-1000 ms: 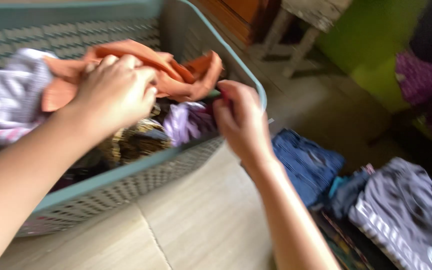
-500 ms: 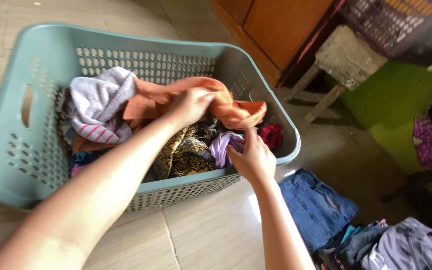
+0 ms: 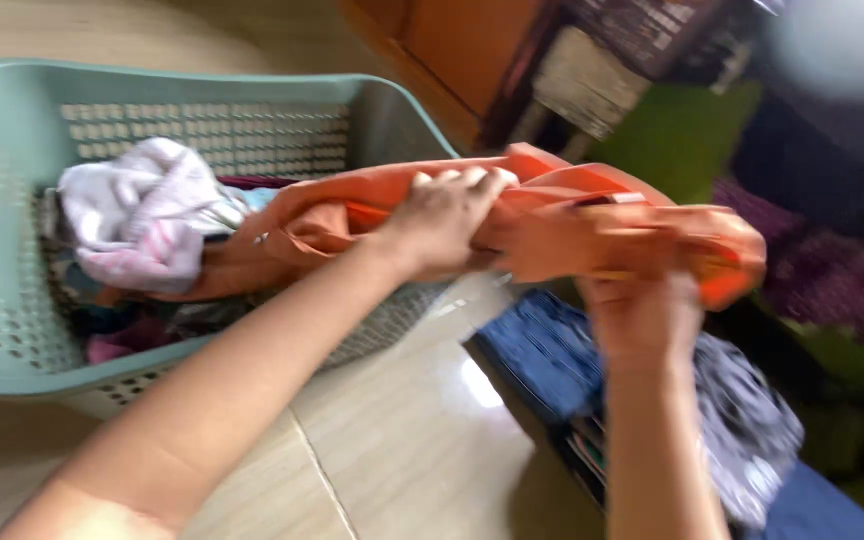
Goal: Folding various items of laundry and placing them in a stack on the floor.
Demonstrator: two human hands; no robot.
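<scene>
Left hand (image 3: 447, 215): clenched on the orange garment (image 3: 552, 225) near its middle, fingers curled over the top.
Right hand (image 3: 642, 315): blurred, gripping the garment's far end from below.
Orange garment: stretched between both hands, its tail trailing into the green laundry basket (image 3: 12, 330).
Progress: mostly lifted out; a white-pink cloth (image 3: 142, 215) and darker items remain inside.
Below the right hand: folded blue jeans (image 3: 542, 350) and a grey patterned piece (image 3: 742, 430) on the floor.
Packages, labels, signs: none visible.

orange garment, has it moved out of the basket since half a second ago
Yes. The orange garment, held in both hands, now stretches rightward past the basket's right rim, over the folded jeans; only its tail remains inside.
</scene>
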